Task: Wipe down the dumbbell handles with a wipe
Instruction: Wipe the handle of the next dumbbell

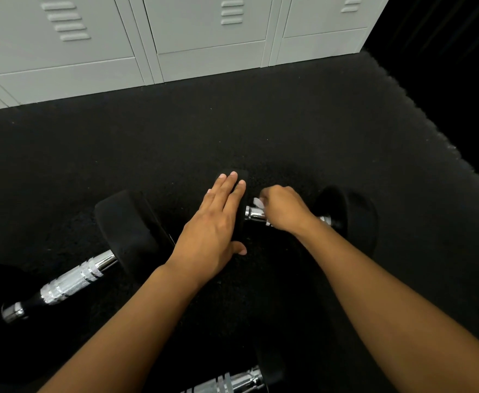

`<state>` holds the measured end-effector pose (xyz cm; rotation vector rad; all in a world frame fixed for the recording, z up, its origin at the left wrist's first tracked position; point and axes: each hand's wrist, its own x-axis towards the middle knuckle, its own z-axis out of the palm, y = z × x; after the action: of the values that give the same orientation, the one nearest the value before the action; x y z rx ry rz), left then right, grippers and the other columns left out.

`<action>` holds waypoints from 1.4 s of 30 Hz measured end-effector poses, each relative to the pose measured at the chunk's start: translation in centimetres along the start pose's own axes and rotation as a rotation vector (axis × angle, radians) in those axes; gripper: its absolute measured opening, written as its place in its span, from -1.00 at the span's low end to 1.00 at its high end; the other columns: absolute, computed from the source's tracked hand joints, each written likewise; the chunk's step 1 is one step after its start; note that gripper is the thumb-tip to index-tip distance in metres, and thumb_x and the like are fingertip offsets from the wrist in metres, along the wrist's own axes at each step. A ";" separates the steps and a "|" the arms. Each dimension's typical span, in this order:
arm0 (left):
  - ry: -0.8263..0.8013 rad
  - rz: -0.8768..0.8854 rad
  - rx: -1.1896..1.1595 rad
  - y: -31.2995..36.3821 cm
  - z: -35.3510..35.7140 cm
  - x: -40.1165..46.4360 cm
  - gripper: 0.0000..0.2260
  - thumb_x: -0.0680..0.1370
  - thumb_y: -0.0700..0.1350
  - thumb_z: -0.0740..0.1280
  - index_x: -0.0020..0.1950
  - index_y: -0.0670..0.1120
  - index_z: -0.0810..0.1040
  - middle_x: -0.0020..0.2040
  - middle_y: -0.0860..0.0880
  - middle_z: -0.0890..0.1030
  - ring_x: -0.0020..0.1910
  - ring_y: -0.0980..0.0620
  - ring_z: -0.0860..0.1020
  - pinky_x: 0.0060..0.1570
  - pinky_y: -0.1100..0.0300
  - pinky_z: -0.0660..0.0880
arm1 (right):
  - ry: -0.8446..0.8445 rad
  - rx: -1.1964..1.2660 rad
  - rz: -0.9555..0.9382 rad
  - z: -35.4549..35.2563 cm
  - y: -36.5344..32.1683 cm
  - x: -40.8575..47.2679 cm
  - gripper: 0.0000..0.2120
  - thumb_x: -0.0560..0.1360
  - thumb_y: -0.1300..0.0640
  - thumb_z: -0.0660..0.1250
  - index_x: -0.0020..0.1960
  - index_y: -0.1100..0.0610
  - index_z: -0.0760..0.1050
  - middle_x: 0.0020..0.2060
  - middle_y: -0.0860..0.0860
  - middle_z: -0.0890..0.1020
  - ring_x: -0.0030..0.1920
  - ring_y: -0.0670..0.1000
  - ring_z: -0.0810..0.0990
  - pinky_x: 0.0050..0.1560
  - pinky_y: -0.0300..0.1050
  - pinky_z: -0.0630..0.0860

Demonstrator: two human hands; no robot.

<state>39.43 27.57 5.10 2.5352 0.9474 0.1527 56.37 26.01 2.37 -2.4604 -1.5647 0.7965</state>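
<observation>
Bottom centre: chrome handle of a third dumbbell (232, 381) on black rubber floor (147, 154). Lower left: second dumbbell (74, 279), axis diagonal. Centre: dumbbell (343, 217), axis left-right; left hand (215, 231), fingers flat, steadies its head; right hand (283, 208) grips white wipe (258, 202) around handle. Top: grey lockers (204, 38).

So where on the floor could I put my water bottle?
The widest bare patch of black floor lies between the lockers and the dumbbells. Near the person it is crowded: the left hand steadies one dumbbell, and the right hand wipes its handle.
</observation>
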 end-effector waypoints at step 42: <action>0.311 0.114 -0.157 4.5 0.8 1.5 -0.79 0.46 -0.16 0.40 0.08 -0.11 0.63 0.11 -0.01 0.60 0.18 0.08 0.52 0.36 0.24 0.12 | 0.303 0.330 -0.308 -2.4 2.2 -9.2 -0.49 0.51 0.23 0.29 0.37 0.00 0.19 0.17 0.03 0.56 0.14 -0.03 0.54 0.05 -0.28 0.47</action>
<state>43.41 25.23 6.26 2.4611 0.8626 0.6456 56.37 17.44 6.96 -1.9412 -1.5065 0.5471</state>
